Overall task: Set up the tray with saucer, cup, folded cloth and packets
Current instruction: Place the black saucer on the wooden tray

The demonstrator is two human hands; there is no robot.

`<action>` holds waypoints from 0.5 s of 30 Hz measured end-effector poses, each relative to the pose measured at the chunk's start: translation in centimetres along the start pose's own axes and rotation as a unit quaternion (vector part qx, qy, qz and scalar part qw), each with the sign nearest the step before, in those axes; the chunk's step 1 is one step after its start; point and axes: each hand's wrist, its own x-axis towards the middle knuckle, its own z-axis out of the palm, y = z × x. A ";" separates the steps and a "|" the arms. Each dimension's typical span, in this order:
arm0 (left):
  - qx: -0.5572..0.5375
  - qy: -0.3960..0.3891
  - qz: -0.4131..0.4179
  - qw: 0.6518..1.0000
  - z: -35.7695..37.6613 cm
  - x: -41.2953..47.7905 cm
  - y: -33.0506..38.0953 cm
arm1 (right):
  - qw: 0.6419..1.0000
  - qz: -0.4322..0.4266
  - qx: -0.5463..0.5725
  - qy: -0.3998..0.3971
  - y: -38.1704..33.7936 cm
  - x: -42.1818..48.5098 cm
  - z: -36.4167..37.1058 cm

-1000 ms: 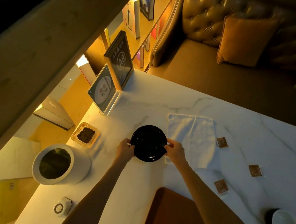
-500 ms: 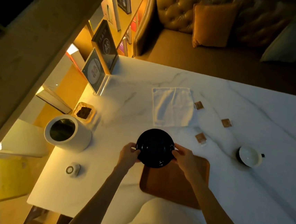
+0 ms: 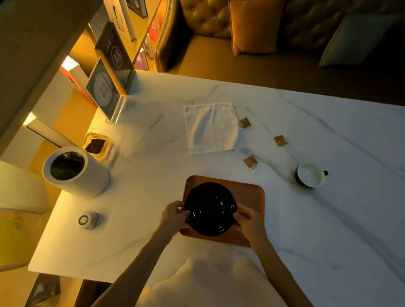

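Your saucer (image 3: 210, 208) is glossy black; the tray (image 3: 252, 195) looks like matt wood, the table (image 3: 339, 216) polished veined marble, the cloth (image 3: 211, 128) soft white.

A glossy black saucer (image 3: 210, 208) is seen over an orange-brown tray (image 3: 252, 195). The tabletop (image 3: 339, 216) is white marble, veined in grey. A white cloth (image 3: 210, 128), three brown packets (image 3: 251, 162) and a cup (image 3: 310, 175), white inside and dark outside, are shown.

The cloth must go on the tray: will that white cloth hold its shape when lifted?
Probably not: the white cloth lies flat with soft creases, so it would likely droop. It looks thin, so probably light. On the polished marble table it may slide when pushed.
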 end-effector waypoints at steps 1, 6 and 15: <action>0.004 -0.002 -0.001 1.000 0.2 -0.1 -0.1 | 1.000 0.000 -0.004 0.003 0.3 -0.2 -0.1; 0.034 0.001 -0.020 0.999 1.2 -0.1 -0.3 | 0.999 0.002 -0.025 0.020 1.3 -0.4 -0.3; 0.120 -0.028 -0.024 0.992 2.2 1.7 -0.1 | 0.994 0.107 0.021 -0.001 3.0 1.7 1.0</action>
